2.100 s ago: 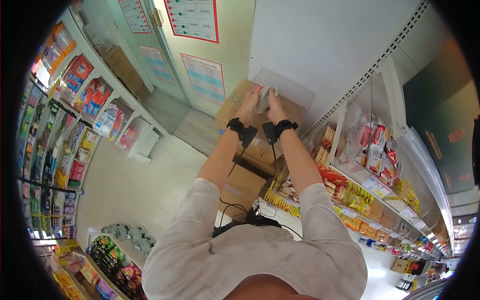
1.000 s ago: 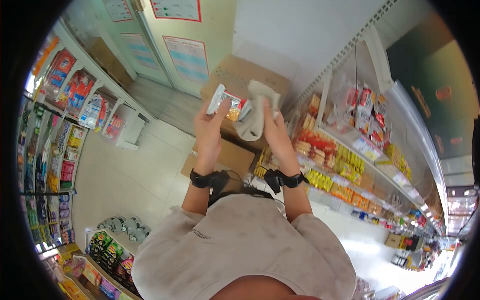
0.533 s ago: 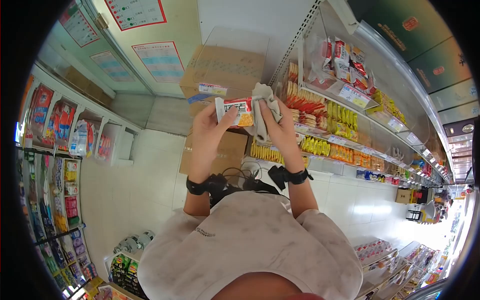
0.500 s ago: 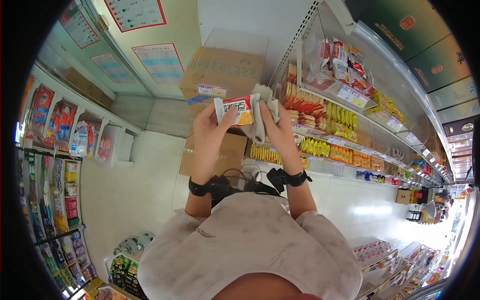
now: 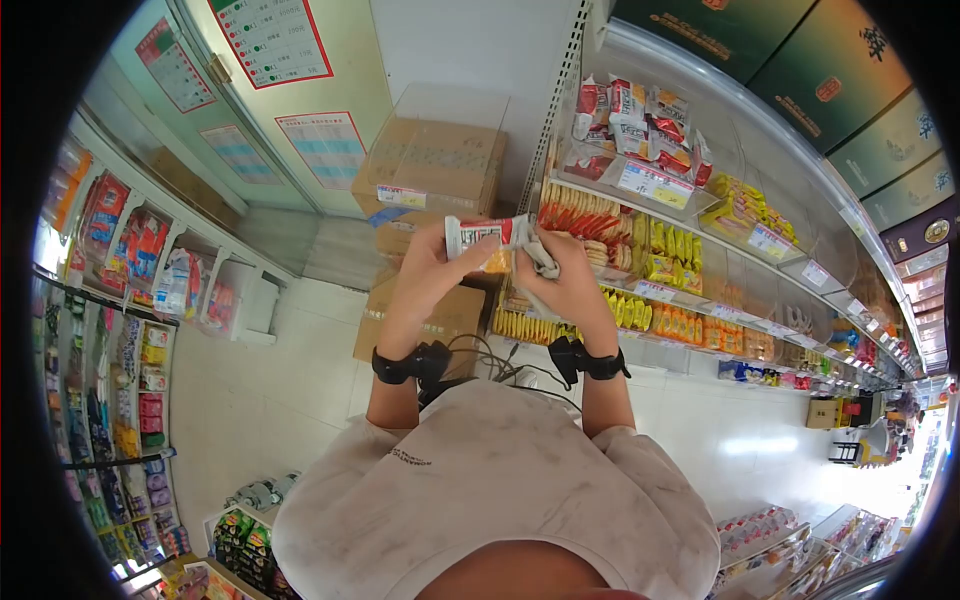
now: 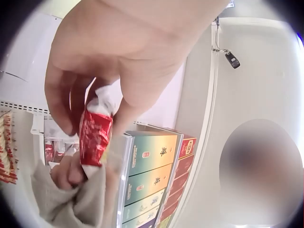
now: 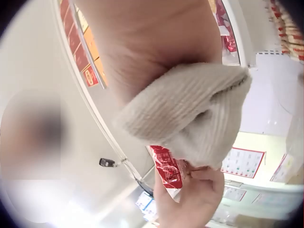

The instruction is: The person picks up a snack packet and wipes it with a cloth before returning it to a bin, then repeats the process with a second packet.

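Note:
My left hand [image 5: 428,275] pinches one end of a small red and white snack packet [image 5: 487,234] between thumb and fingers. Beside it, my right hand [image 5: 570,280] holds a crumpled grey-beige cloth [image 5: 543,262] against the packet's other end. In the left wrist view the packet [image 6: 96,137] shows its red side, with the cloth [image 6: 71,199] just below it. The right wrist view has the cloth [image 7: 190,114] bunched under the right hand, covering most of its fingers, and the red packet [image 7: 166,166] in the left hand [image 7: 192,199].
Snack shelves [image 5: 655,290] run along the right, with similar red and white packets [image 5: 640,120] in a clear bin on top. Cardboard boxes [image 5: 430,165] stand ahead beside a door [image 5: 290,110]. Cables [image 5: 480,350] hang near the waist. Another shelf rack [image 5: 130,340] stands at left.
From the boxes, both hands came back towards the body, bringing the packet into sight. The view turned towards the right-hand shelves, and the cloth is now more bunched in my right hand.

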